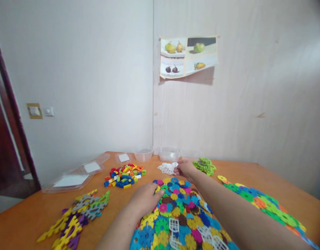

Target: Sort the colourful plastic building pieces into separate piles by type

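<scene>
- Currently we note the white lattice pieces [166, 168] gathered in a small cluster toward the back of the table [120, 218], in front of a clear tray [170, 153].
- Right hand [185, 168]: fingertips at the cluster's right edge, touching it. Whether a piece is pinched there we cannot tell.
- Left hand [148, 198]: resting on the left edge of the disc heap [163, 227], thumb apart from the fingers. We cannot tell whether it grasps a disc, since the fingertips are partly hidden.
- Done, as we judge it: part of the white pieces sits apart from the discs. Other kinds also lie in their own groups: building blocks [125, 176], green pieces [204, 166], interlocking pieces [68, 227] and larger discs [261, 201].
- Left, as we judge it: more white pieces [173, 225] lie on top of the near part of the heap, outside the cluster. Any buried deeper we cannot see.
- Overall we estimate partway: separation well begun, the heap not yet free of white.
</scene>
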### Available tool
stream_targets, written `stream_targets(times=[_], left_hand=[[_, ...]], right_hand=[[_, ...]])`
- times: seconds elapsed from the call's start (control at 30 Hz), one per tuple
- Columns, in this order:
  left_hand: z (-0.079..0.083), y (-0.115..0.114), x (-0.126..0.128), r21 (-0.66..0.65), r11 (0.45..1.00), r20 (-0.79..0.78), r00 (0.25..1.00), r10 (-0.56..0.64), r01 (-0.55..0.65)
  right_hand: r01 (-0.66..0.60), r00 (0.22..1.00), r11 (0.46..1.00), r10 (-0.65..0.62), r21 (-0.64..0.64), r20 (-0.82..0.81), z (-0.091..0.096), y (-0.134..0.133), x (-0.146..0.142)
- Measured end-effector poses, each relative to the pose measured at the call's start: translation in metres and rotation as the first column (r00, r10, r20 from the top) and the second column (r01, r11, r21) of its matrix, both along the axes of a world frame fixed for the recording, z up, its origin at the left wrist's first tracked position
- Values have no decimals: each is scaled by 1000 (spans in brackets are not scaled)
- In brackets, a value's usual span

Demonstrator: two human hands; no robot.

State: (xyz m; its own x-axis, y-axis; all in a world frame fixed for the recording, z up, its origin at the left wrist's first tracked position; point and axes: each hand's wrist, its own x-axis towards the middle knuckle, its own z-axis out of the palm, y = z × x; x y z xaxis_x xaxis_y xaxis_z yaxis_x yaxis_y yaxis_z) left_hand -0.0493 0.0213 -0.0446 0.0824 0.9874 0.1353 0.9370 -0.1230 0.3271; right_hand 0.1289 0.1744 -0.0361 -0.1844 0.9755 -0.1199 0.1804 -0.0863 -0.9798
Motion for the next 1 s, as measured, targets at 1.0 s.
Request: stream_targets(times=[1.0], left_hand=[[10,-2,2,-3,998,51,997,-59,59]], right_hand=[[-361,726,915,156,178,669,3,-87,134]])
